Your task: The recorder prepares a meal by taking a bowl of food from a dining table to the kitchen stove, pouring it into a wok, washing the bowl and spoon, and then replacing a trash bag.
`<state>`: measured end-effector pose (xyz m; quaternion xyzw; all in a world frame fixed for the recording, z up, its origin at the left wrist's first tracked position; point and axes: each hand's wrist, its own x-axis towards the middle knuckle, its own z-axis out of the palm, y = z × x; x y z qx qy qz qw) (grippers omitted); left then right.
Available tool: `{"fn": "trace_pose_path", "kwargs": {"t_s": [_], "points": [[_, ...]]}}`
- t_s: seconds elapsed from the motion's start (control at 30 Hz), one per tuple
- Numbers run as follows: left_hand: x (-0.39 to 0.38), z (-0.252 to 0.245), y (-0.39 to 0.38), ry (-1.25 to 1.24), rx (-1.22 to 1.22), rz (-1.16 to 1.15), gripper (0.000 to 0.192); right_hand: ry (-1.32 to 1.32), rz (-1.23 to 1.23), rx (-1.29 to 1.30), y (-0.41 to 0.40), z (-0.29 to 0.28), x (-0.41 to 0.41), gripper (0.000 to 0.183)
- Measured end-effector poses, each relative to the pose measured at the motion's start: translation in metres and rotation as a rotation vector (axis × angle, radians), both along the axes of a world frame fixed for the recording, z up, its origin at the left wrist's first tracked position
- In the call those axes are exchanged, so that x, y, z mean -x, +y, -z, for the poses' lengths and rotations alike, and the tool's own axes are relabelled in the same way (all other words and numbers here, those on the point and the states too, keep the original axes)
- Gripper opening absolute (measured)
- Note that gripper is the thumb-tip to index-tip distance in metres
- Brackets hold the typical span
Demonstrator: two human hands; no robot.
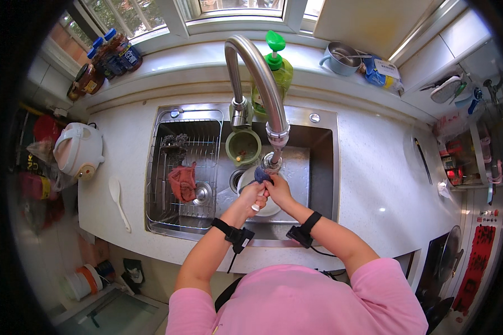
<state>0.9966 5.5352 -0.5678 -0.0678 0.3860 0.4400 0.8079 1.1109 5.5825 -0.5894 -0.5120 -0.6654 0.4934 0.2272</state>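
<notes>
Both hands are together over the sink (322, 167), just under the faucet (272, 100). My left hand (251, 199) is closed around a utensil with a white handle (255, 207); the handle's end sticks out below the fist. My right hand (280, 190) pinches a dark blue cloth (260, 173) against the utensil, right below the faucet's nozzle (272, 162). The cloth and fingers hide the utensil's other end. A white bowl (274, 211) sits beneath my hands in the basin, partly covered by them.
A wire rack (211, 167) in the sink's left side holds a red cloth (182, 182) and dark scourers (175, 146). A green strainer cup (243, 146) hangs behind. Green soap bottle (283, 75) stands beyond the faucet. A white rice paddle (116, 197) lies left, near a small cooker (77, 146).
</notes>
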Motion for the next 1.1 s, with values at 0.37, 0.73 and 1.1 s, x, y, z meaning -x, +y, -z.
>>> {"fn": "trace_pose_path", "kwargs": {"t_s": [0.37,0.73,1.1], "points": [[0.009,-0.019,-0.027,0.178,0.144,0.095,0.023,-0.379,-0.068,-0.202,0.070,0.026,-0.039,0.020],[0.016,-0.008,-0.040,1.777,-0.578,0.450,0.019,-0.113,-0.243,-0.236,0.050,-0.052,-0.040,0.026],[0.011,-0.036,-0.039,1.978,-0.693,0.759,0.034,-0.289,-0.476,-0.392,0.015,-0.023,0.001,0.012]]}}
